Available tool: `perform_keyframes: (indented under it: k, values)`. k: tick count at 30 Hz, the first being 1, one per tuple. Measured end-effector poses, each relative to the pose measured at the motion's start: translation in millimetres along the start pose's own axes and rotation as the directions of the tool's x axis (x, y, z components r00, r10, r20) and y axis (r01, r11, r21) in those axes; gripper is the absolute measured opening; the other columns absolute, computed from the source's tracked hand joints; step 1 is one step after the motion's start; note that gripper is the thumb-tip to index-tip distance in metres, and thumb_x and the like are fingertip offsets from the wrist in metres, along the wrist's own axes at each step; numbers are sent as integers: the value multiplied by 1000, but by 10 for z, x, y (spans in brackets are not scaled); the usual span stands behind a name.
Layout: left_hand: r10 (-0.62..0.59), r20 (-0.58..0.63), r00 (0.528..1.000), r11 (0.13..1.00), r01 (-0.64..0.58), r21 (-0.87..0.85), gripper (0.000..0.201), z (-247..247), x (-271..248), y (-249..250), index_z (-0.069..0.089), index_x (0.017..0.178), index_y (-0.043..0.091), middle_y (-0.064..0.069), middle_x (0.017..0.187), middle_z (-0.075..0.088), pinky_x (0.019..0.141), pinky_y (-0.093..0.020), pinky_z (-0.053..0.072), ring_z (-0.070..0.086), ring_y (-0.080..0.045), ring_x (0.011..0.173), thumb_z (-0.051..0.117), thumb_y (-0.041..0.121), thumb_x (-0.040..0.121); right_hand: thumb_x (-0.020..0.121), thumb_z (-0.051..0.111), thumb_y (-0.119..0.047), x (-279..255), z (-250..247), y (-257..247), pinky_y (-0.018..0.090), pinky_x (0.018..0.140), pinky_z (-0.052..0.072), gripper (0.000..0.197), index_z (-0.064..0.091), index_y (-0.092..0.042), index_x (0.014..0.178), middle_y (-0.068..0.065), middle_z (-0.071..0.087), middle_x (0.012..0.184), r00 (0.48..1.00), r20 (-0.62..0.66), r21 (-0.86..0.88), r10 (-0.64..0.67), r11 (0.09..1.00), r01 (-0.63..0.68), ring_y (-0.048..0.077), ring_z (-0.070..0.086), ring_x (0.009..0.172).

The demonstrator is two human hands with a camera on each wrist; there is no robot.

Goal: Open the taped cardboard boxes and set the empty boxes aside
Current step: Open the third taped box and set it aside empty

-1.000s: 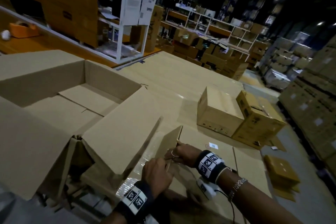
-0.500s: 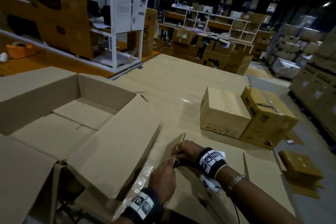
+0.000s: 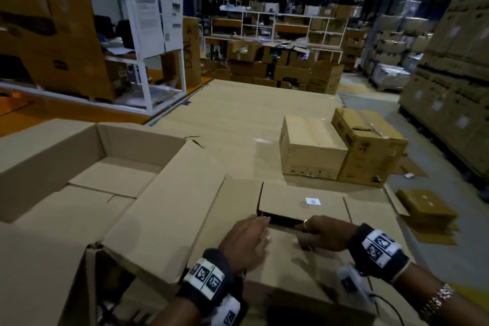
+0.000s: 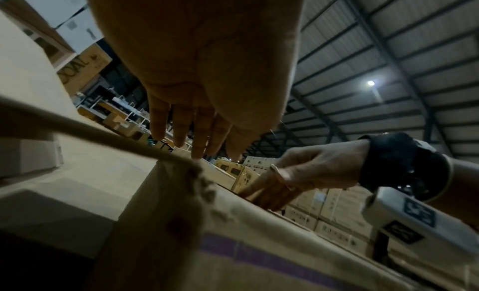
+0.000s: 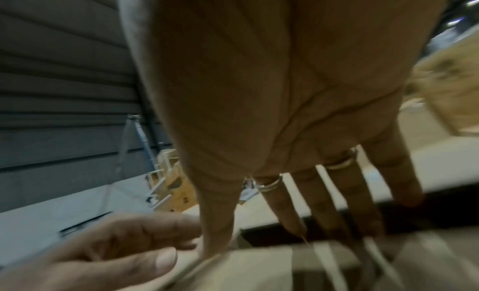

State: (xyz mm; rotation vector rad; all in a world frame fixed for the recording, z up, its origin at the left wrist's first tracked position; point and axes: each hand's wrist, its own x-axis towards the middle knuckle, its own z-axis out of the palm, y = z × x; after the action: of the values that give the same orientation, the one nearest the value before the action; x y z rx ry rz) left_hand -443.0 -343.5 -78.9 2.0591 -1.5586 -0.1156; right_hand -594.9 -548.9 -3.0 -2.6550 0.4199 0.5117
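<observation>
A cardboard box (image 3: 304, 205) lies right in front of me, its top flaps parted by a dark gap (image 3: 280, 219). The far flap carries a small white label (image 3: 313, 201). My left hand (image 3: 254, 230) rests on the near flap (image 3: 285, 262) with straight fingers reaching the gap's edge; the left wrist view shows those fingers (image 4: 197, 131) extended. My right hand (image 3: 309, 233) holds the same flap's edge, fingers (image 5: 334, 213) dipping into the gap and thumb (image 5: 215, 223) on top. What is inside the box is hidden.
A large open empty box (image 3: 53, 156) fills the left. Two closed boxes (image 3: 312, 151) (image 3: 370, 145) stand beyond on the cardboard-covered surface. Flattened cardboard (image 3: 428, 209) lies on the floor at right. White shelving (image 3: 148, 61) stands far left and stacked cartons (image 3: 455, 74) far right.
The flap that stood upright between my hands now lies down. Both hands have shifted right onto the near flap at the dark gap. My head has lifted.
</observation>
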Motion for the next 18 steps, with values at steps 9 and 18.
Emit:
perform_keyframes:
  k: [9, 18]
  values:
    - [147, 30, 989, 971, -150, 184, 43, -482, 136, 464, 60, 129, 27, 4, 117, 61, 94, -34, 41, 56, -17, 105, 44, 54, 100, 93, 62, -52, -629, 232, -257, 32, 81, 52, 29, 70, -32, 112, -10, 68, 107, 860, -489, 70, 149, 989, -132, 12, 64, 96]
    - [198, 3, 980, 980, -198, -8, 62, -781, -706, 785, 69, 71, 20, 8, 67, 67, 63, -33, 47, 62, -9, 64, 39, 67, 98, 100, 50, -54, -1767, 709, -894, 16, 60, 44, 35, 65, -34, 75, -19, 65, 73, 864, -493, 175, 99, 985, -14, -2, 63, 72]
